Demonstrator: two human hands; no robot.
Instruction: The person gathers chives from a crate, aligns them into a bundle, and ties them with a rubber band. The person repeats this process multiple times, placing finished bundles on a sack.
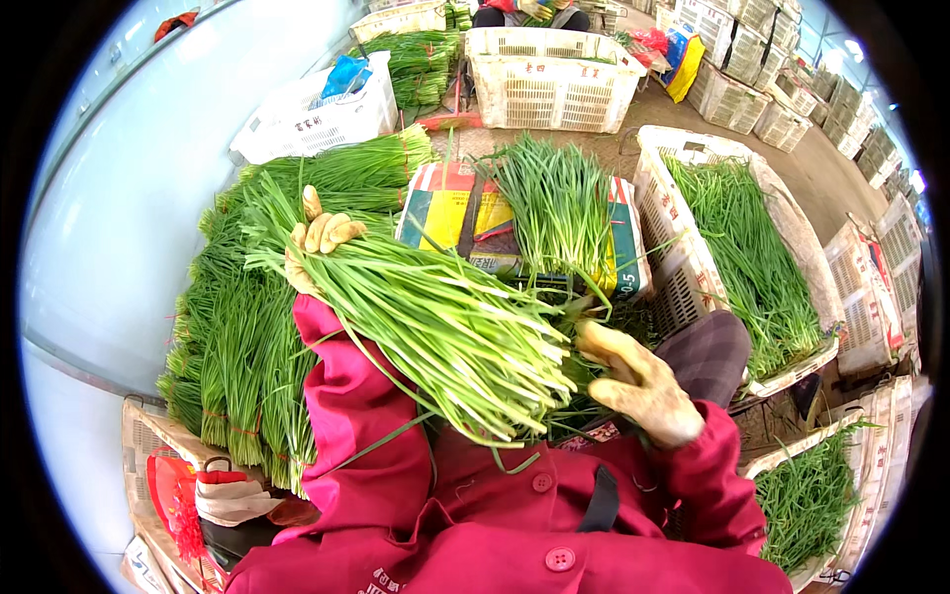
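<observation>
My left hand (323, 235), in a stained cream glove, grips a large loose bunch of garlic chives (438, 312) near its leafy end. The bunch slants across my lap, its pale cut stem ends pointing down to the right. Just beyond those ends is my gloved right hand (644, 386), thumb and fingers apart, with nothing visible in it. In front of me, a smaller pile of chives (557, 211) lies on a printed sack (449, 204). Some loose leaves are in shadow below the sack.
Tied chive bundles (241, 371) are stacked at left, beside a pale wall (126, 185). A plastic crate (686, 260) of chives stands at right, another crate (865, 490) at lower right. Ahead are a white crate (557, 93) and another person's gloved hands (536, 9). Stacked crates (731, 93) stand beyond.
</observation>
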